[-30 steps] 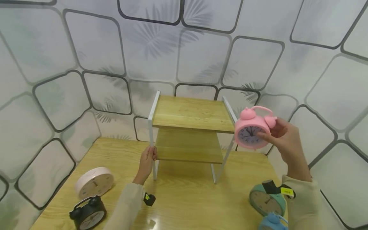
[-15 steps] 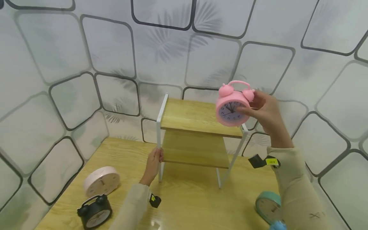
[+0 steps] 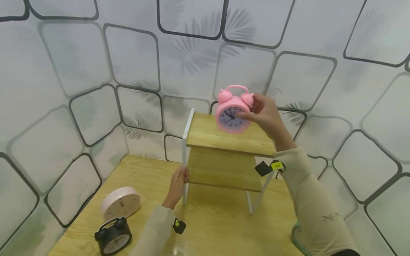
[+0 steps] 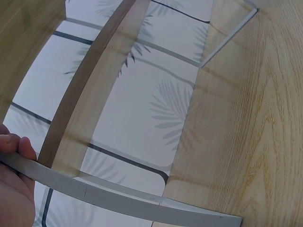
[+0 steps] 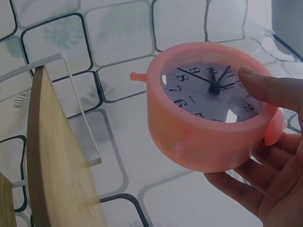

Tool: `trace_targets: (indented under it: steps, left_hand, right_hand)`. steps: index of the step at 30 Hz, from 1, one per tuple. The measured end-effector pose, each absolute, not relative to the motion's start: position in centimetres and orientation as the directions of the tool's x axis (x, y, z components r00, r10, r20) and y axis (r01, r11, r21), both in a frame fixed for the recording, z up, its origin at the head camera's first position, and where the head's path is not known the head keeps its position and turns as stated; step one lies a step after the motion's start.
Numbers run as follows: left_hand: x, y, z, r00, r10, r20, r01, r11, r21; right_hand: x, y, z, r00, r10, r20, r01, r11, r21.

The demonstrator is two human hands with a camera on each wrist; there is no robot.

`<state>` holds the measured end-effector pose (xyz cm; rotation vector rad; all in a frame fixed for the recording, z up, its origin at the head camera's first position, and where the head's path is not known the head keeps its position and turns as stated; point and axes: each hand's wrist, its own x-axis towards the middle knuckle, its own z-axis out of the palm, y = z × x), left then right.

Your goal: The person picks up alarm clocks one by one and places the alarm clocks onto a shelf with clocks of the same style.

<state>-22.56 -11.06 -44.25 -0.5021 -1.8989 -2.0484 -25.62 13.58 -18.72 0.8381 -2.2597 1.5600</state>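
Pink clock (image 3: 230,121), one, twin-bell, with top handle: held in the air over the top board (image 3: 203,131) of the shelf, apart from it, bells uppermost. Right hand (image 3: 265,113): pinching the clock at its right side, thumb across the face, fingers behind the case. Left hand (image 3: 178,179): fingers curled round the shelf's left post (image 3: 184,156). Handling, as judged: likely light, stiff, smooth-shelled and somewhat slippery; face cover and hands probably the fragile parts. Best hold: round the case's sides, thumb on the rim rather than the dial; bells and handle look weaker. Also on the table (image 3: 221,231): white clock (image 3: 121,204), left; black clock (image 3: 112,239), near left, just beside it; green clock (image 3: 298,239), near right, mostly hidden by the right sleeve (image 3: 315,199).
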Motion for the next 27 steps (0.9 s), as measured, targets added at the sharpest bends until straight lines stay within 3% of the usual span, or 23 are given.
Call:
trace_targets:
  steps: [17, 27]
  left_hand:
    - [-22.6, -11.1, -44.3, -0.882, 0.028, 0.471, 0.467, -0.086, 0.88]
    - [-22.6, -11.1, -44.3, -0.881, 0.028, 0.472, 0.469, -0.073, 0.88]
  right_hand:
    - [-28.4, 9.1, -21.6, -0.848, -0.293, 0.442, -0.525, 0.343, -0.779]
    - [-29.9, 6.9, -23.0, -0.84, -0.328, 0.432, -0.532, 0.335, -0.778]
